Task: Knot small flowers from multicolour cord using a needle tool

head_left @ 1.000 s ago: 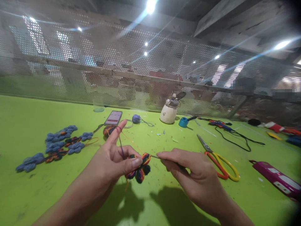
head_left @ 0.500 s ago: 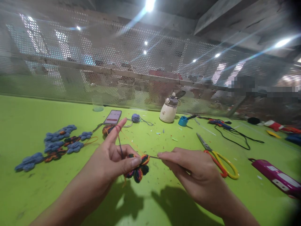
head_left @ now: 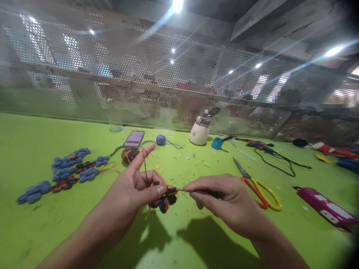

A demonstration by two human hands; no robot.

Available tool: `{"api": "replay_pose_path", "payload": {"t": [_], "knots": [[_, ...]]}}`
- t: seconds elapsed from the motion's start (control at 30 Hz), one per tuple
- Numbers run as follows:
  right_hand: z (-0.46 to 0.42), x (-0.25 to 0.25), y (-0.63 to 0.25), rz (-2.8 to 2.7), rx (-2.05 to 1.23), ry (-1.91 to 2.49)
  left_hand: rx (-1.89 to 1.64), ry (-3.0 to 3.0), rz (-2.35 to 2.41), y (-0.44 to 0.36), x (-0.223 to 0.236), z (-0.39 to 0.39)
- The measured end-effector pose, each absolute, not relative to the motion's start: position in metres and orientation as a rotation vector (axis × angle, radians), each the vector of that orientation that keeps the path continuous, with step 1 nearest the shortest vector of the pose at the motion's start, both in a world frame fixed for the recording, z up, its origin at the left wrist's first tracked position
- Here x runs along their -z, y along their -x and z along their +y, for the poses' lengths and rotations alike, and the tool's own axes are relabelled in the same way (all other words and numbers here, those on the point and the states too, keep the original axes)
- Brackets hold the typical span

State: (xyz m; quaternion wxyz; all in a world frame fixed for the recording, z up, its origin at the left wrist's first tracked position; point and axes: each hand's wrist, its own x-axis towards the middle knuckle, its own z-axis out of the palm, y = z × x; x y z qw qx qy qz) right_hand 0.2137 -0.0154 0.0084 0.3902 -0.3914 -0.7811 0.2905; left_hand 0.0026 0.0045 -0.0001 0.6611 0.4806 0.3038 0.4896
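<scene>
The left hand point(head_left: 134, 192) pinches a yarn flower point(head_left: 164, 204); the right hand point(head_left: 227, 201) holds a thin stick point(head_left: 182, 190). Open worktop point(head_left: 183, 172) lies ahead, but scissors point(head_left: 256, 184) sit near the right hand.

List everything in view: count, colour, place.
Table: one, green, underneath
Screen: one, grey, perforated, behind
Lights: several, white, overhead
Yarn flowers: several, blue or multicoloured, left
Cup: one, clear, far left
Phone: one, pale display, beside cup
Yarn balls: two, multicoloured and blue, near phone
Bottle: one, white, far centre
Pot: one, teal, beside bottle
Corded tool: one, blue and red, far right
Scissors: one, red and yellow handles, right
Device: one, purple, near right
Blurred items: several, mixed colours, right edge
Held flower: one, multicoloured, centre
Rod: one, grey, centre
Left hand: one, bare, pinching flower
Right hand: one, bare, gripping rod
</scene>
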Motion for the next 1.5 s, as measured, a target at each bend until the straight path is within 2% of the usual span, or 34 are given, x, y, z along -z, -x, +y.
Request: {"api": "replay_pose_path", "payload": {"t": [0.17,0.27,0.57,0.93,1.1,1.2,1.3,1.5], "knots": [[-0.01,0.003,-0.208,-1.718,-1.176,1.012,-1.09,-1.112,0.709,-0.004,0.001,0.003],[-0.008,0.009,-0.203,-1.562,-1.328,1.021,-1.114,-1.13,0.712,-0.005,0.002,0.002],[-0.007,0.01,-0.193,-1.673,-1.191,1.094,-1.15,-1.231,0.767,-0.01,0.009,0.004],[-0.003,0.016,-0.187,-1.609,-1.281,1.168,-1.072,-1.495,0.981,-0.016,0.014,0.002],[-0.001,0.023,-0.176,-1.382,-1.356,1.142,-1.311,-1.979,1.227,-0.02,0.027,-0.003],[-0.002,0.026,-0.172,-1.216,-1.465,1.019,-1.481,-2.171,1.183,-0.022,0.037,-0.004],[-0.003,0.027,-0.172,-1.115,-1.519,0.878,-1.569,-1.99,1.107,-0.023,0.038,-0.002],[-0.006,0.022,-0.176,-1.071,-1.527,0.807,-1.41,-1.298,0.834,-0.022,0.023,0.006]]}}
